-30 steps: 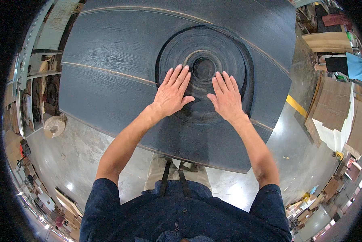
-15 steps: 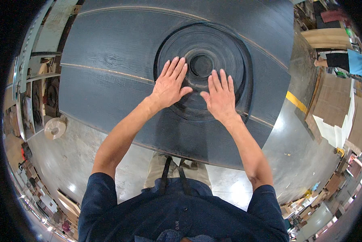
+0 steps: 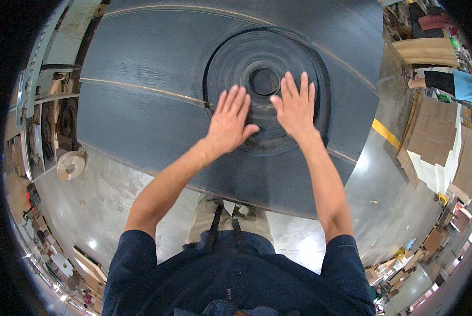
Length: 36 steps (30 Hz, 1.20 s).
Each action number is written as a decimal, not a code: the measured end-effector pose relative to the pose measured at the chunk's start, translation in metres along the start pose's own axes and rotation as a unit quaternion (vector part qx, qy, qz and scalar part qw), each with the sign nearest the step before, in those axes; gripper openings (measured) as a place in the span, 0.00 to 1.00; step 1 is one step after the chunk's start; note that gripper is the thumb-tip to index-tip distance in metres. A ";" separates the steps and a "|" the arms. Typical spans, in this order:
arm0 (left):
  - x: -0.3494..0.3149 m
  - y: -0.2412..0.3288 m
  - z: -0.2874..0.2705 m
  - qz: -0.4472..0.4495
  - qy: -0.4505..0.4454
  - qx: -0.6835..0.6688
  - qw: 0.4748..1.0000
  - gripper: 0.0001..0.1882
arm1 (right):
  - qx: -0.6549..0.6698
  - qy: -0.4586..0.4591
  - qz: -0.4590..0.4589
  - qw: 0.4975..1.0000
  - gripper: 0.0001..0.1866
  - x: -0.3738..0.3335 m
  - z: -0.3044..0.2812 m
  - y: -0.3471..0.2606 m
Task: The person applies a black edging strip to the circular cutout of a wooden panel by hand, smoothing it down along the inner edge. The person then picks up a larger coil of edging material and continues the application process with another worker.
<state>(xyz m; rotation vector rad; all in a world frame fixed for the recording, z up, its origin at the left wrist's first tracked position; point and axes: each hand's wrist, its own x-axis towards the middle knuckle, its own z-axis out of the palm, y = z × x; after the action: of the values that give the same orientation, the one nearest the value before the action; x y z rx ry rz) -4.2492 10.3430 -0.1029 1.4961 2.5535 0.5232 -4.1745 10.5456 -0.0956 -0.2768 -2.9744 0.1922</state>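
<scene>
A large coil of dark edge-banding-like strip lies flat on a dark grey wood-grained panel surface. At its centre is a round hole, and the outermost turn stands a little loose on the right side. My left hand rests flat on the coil's lower left part, fingers stretched, thumb pointing right. On the right part of the coil lies my right hand, its fingers spread beside the centre hole. Neither hand holds anything.
Pale seams cross the panel surface. On the floor at left stands a smaller tan roll beside shelving. Cardboard stacks and a yellow floor line are at right. Another person in blue is at the far right.
My right hand has slid up and to the right over the coil, while my left hand has moved down and slightly right. The coil stays in nearly the same place.
</scene>
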 end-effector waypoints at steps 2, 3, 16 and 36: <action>-0.011 0.020 0.008 0.034 -0.029 -0.023 0.999 0.41 | 0.007 0.018 -0.001 1.000 0.29 0.012 0.003 0.012; -0.012 0.024 0.012 0.058 -0.023 -0.049 0.997 0.39 | 0.010 0.017 0.002 1.000 0.28 0.012 0.002 0.013; 0.000 0.006 0.003 0.016 0.024 -0.008 1.000 0.36 | -0.014 -0.011 0.026 0.999 0.27 -0.001 -0.008 0.001; 0.050 -0.034 -0.010 0.046 0.013 0.076 0.996 0.32 | 0.055 -0.056 -0.069 0.994 0.29 -0.030 -0.012 -0.035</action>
<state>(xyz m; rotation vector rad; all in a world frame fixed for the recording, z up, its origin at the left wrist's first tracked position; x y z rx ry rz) -4.3051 10.3687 -0.1035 1.6741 2.6066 0.3698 -4.1494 10.5074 -0.0834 -0.0485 -3.0644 0.3663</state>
